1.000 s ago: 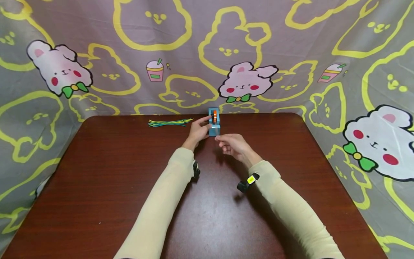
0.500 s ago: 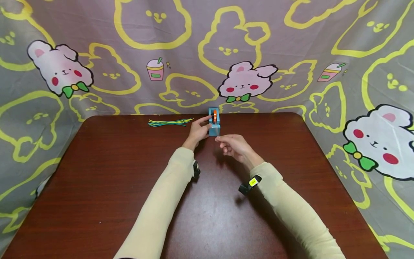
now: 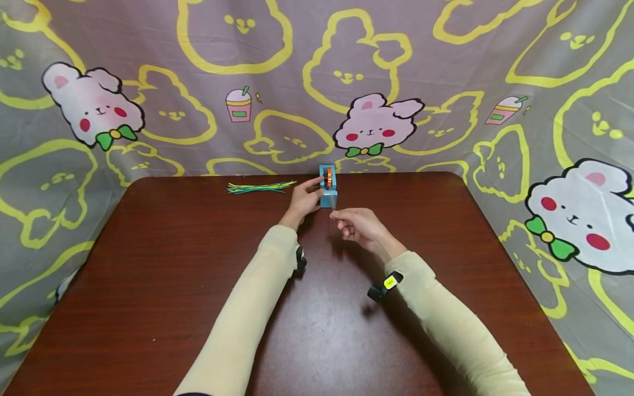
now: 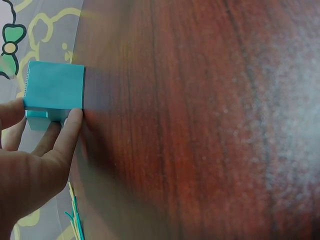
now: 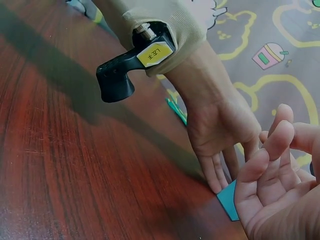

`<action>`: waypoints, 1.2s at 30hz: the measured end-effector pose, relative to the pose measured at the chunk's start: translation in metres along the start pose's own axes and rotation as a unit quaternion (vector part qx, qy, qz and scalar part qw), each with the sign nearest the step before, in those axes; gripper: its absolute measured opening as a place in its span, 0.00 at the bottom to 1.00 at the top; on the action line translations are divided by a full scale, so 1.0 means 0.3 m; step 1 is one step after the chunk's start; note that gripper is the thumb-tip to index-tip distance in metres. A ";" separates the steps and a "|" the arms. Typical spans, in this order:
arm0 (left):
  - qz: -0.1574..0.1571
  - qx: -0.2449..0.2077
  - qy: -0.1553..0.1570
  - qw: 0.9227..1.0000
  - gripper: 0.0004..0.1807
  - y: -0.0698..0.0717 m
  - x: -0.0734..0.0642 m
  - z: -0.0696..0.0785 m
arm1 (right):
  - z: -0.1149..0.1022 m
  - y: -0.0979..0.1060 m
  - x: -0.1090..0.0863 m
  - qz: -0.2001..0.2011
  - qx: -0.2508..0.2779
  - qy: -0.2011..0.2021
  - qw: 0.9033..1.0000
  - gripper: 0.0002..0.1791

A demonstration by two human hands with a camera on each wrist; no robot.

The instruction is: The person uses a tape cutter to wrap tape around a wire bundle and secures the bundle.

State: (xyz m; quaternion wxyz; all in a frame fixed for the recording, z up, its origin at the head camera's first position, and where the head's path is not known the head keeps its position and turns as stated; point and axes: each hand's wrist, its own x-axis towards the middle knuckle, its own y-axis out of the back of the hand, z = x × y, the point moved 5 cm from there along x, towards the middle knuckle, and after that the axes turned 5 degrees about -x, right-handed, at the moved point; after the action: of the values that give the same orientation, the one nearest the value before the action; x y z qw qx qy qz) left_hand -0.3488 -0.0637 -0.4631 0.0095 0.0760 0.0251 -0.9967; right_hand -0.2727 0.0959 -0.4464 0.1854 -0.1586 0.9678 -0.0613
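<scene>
the blue tape dispenser at the desk's far edge is steadied by the left hand, fingers straight against it. the tape end appears pinched by the right hand; it is best drawn out slowly while the dispenser is pressed down.

Left hand fingers extended, pressing; right hand pinching, slightly raised.
</scene>
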 end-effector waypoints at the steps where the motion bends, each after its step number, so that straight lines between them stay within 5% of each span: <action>1: 0.000 0.000 0.000 1.000 0.22 0.000 0.000 0.000 | 0.001 0.000 -0.001 0.002 -0.001 -0.001 1.000 0.09; 19: 0.000 0.012 -0.006 1.000 0.23 0.005 0.004 -0.007 | 0.006 -0.005 -0.031 -0.004 0.001 0.001 1.000 0.14; 36: 0.001 0.016 -0.008 1.000 0.23 0.003 0.003 -0.006 | 0.009 -0.017 -0.056 -0.020 0.011 0.010 1.000 0.08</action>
State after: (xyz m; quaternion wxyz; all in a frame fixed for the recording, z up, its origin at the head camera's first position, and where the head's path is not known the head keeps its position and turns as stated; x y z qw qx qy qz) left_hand -0.3495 -0.0644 -0.4650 0.0091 0.0687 0.0085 -0.9976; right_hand -0.2553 0.0965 -0.4424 0.1757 -0.1749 0.9657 -0.0771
